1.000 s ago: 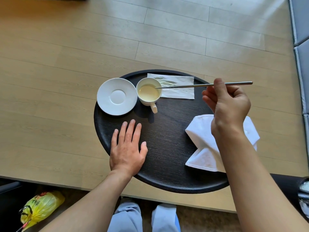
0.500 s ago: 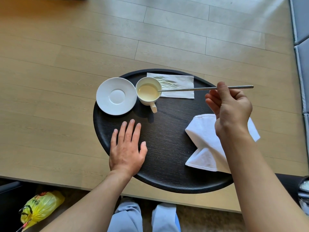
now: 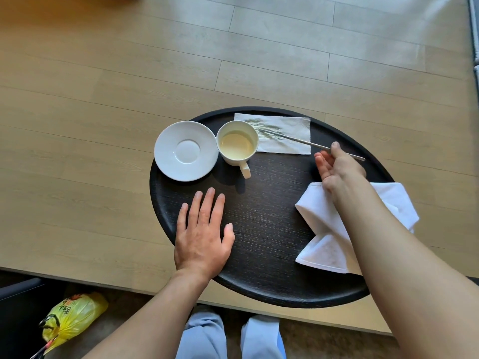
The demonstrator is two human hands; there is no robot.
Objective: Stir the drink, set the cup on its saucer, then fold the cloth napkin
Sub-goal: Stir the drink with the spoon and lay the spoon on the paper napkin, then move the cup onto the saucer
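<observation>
A white cup (image 3: 237,145) of pale yellow drink stands on the dark round tray (image 3: 272,216), its handle toward me. Just left of it, touching or nearly so, lies the empty white saucer (image 3: 186,151). My right hand (image 3: 337,167) pinches a thin metal stirrer (image 3: 305,142) whose tip rests on the paper napkin (image 3: 282,133) behind the cup. The crumpled white cloth napkin (image 3: 326,229) lies at the tray's right, partly under my right forearm. My left hand (image 3: 203,234) rests flat on the tray, fingers spread.
The tray sits on a light wooden table (image 3: 103,125) near its front edge. A yellow plastic bag (image 3: 70,317) lies on the floor at lower left. My knees in light blue trousers (image 3: 230,338) show below the table edge.
The stirrer has come out of the cup and moved right and down onto the paper napkin. My right hand lowered toward the tray. The left hand stayed put.
</observation>
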